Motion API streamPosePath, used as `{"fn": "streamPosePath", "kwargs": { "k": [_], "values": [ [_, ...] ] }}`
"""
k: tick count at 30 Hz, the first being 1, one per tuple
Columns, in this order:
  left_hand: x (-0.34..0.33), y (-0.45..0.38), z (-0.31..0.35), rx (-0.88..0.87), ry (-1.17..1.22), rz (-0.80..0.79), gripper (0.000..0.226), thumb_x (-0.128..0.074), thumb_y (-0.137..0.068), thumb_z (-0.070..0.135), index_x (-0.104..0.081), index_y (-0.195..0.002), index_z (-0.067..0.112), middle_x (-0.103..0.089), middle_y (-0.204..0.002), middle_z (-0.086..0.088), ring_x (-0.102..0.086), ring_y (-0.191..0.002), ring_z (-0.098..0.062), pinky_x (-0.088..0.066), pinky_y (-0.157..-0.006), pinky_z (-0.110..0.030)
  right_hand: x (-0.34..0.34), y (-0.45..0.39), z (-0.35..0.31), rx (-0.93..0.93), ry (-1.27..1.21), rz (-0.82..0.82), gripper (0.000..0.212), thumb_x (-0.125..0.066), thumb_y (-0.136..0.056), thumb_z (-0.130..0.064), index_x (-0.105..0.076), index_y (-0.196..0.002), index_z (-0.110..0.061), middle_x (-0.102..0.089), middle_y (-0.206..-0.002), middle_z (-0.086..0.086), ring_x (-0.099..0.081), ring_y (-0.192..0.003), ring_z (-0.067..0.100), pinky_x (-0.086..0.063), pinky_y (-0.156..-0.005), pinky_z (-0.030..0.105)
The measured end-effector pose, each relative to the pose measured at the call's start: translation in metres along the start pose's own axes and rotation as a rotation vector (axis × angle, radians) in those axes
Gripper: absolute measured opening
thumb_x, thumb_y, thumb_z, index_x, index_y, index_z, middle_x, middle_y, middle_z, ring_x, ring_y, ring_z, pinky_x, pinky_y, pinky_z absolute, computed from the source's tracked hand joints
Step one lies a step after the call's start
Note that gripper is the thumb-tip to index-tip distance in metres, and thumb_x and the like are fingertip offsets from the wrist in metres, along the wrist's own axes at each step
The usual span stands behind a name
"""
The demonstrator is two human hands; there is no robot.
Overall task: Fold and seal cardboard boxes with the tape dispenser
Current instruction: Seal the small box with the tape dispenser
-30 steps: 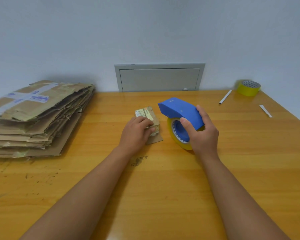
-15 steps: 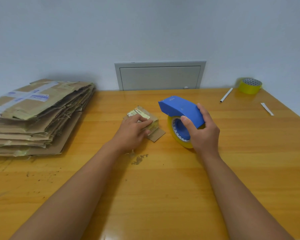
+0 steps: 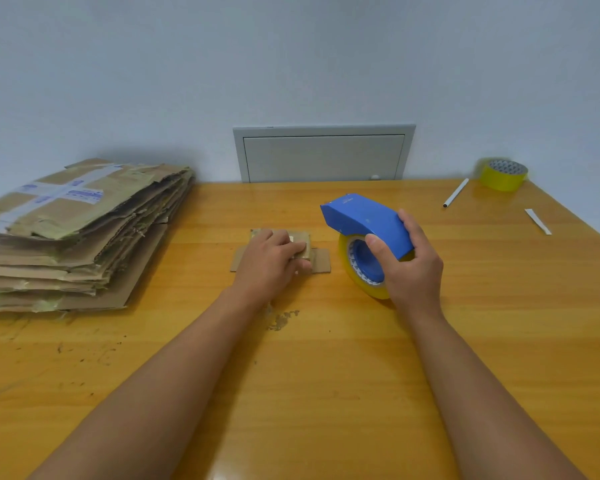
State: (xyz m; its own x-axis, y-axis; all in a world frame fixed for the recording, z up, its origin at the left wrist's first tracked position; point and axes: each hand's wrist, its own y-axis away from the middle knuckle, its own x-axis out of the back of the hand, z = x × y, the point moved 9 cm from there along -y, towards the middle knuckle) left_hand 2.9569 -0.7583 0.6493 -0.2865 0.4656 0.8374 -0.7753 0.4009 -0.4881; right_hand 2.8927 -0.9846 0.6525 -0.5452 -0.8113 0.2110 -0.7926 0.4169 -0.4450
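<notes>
The small cardboard box (image 3: 293, 249) lies mid-table (image 3: 326, 393), pinned by the left hand (image 3: 269, 263), probably to steady it for taping; its grip curls over the top. At three o'clock, the right hand (image 3: 411, 261) clasps the blue tape dispenser (image 3: 366, 221), fingers wrapped round.

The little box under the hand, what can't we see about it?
Head view:
- Little box: its top is mostly covered by the left hand, so whether it is taped is unclear.
- Tape dispenser: the right hand hides its back.
- Tape's loose end: not visible.
</notes>
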Motion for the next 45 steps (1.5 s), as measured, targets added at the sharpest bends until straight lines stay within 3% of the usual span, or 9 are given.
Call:
{"fn": "streamPosePath", "kwargs": {
  "k": [5,9,18,24,28,33,36,41,45],
  "values": [
    [-0.005,0.001,-0.002,0.086,-0.011,-0.061,0.053,-0.060,-0.091,0.055,-0.065,-0.128,0.018,-0.052,-0.100,0.002,-0.039,-0.095,-0.019,-0.035,-0.087,-0.032,0.001,0.001,-0.001,-0.013,-0.018,0.009,0.072,-0.070,-0.078,-0.053,-0.053,-0.142,-0.024,-0.053,-0.129,-0.019,-0.049,-0.112,-0.007,-0.040,-0.088,0.008],
    [-0.002,-0.005,-0.007,0.197,0.094,-0.077,0.043,-0.044,-0.100,0.051,-0.072,-0.118,0.025,-0.048,-0.093,0.005,-0.038,-0.094,-0.017,-0.033,-0.080,-0.030,0.001,0.001,-0.002,-0.007,-0.009,0.008,0.072,-0.069,-0.078,-0.054,-0.053,-0.142,-0.024,-0.053,-0.128,-0.017,-0.050,-0.111,-0.005,-0.041,-0.085,0.006],
    [-0.005,-0.003,-0.003,0.120,0.056,-0.103,0.046,-0.059,-0.095,0.043,-0.062,-0.132,0.017,-0.051,-0.102,0.002,-0.039,-0.100,-0.019,-0.030,-0.082,-0.027,0.001,0.001,-0.001,0.001,-0.006,0.002,0.068,-0.071,-0.083,-0.049,-0.052,-0.143,-0.024,-0.052,-0.129,-0.018,-0.050,-0.110,-0.005,-0.041,-0.085,0.008],
    [-0.004,-0.001,0.001,-0.007,0.011,-0.030,0.041,-0.064,-0.091,0.036,-0.071,-0.119,0.007,-0.058,-0.093,-0.007,-0.039,-0.087,-0.022,-0.033,-0.077,-0.032,0.001,0.001,0.000,-0.002,-0.005,0.005,0.067,-0.073,-0.084,-0.047,-0.052,-0.143,-0.024,-0.053,-0.128,-0.017,-0.051,-0.110,-0.004,-0.042,-0.084,0.006],
    [-0.007,0.001,0.011,-0.071,-0.094,0.050,0.042,-0.048,-0.094,0.037,-0.073,-0.095,0.003,-0.058,-0.078,-0.008,-0.049,-0.069,-0.028,-0.047,-0.063,-0.036,0.001,0.002,-0.001,0.004,-0.003,0.004,0.069,-0.070,-0.082,-0.051,-0.051,-0.143,-0.024,-0.053,-0.128,-0.017,-0.051,-0.110,-0.003,-0.043,-0.084,0.009],
    [-0.013,0.001,0.002,0.048,-0.084,-0.063,0.059,-0.047,-0.089,0.060,-0.068,-0.110,0.009,-0.055,-0.096,-0.005,-0.046,-0.092,-0.026,-0.045,-0.082,-0.042,0.001,0.001,-0.001,-0.007,-0.016,0.004,0.072,-0.068,-0.079,-0.054,-0.052,-0.143,-0.024,-0.053,-0.129,-0.018,-0.051,-0.112,-0.002,-0.042,-0.084,0.006],
    [-0.012,0.000,0.007,0.072,-0.091,-0.012,0.039,-0.057,-0.094,0.049,-0.065,-0.102,0.011,-0.053,-0.095,-0.004,-0.043,-0.092,-0.025,-0.041,-0.081,-0.041,0.001,0.001,-0.001,-0.005,-0.015,0.004,0.073,-0.068,-0.079,-0.054,-0.052,-0.143,-0.024,-0.054,-0.129,-0.017,-0.051,-0.111,-0.003,-0.041,-0.083,0.003],
    [-0.009,0.004,0.008,0.058,-0.159,-0.015,0.021,-0.048,-0.097,0.032,-0.058,-0.101,0.014,-0.050,-0.099,0.000,-0.044,-0.093,-0.024,-0.031,-0.078,-0.035,0.002,0.001,0.000,-0.010,-0.024,0.007,0.073,-0.069,-0.079,-0.054,-0.052,-0.143,-0.024,-0.053,-0.130,-0.017,-0.052,-0.113,-0.002,-0.043,-0.087,0.011],
    [-0.010,0.001,0.002,0.146,-0.183,-0.043,0.031,-0.052,-0.095,0.047,-0.053,-0.105,0.018,-0.048,-0.105,0.001,-0.043,-0.099,-0.022,-0.034,-0.083,-0.036,0.002,0.001,0.000,-0.003,-0.020,0.005,0.070,-0.071,-0.081,-0.051,-0.052,-0.143,-0.024,-0.054,-0.129,-0.017,-0.051,-0.111,-0.004,-0.043,-0.085,0.006]
  ]
}}
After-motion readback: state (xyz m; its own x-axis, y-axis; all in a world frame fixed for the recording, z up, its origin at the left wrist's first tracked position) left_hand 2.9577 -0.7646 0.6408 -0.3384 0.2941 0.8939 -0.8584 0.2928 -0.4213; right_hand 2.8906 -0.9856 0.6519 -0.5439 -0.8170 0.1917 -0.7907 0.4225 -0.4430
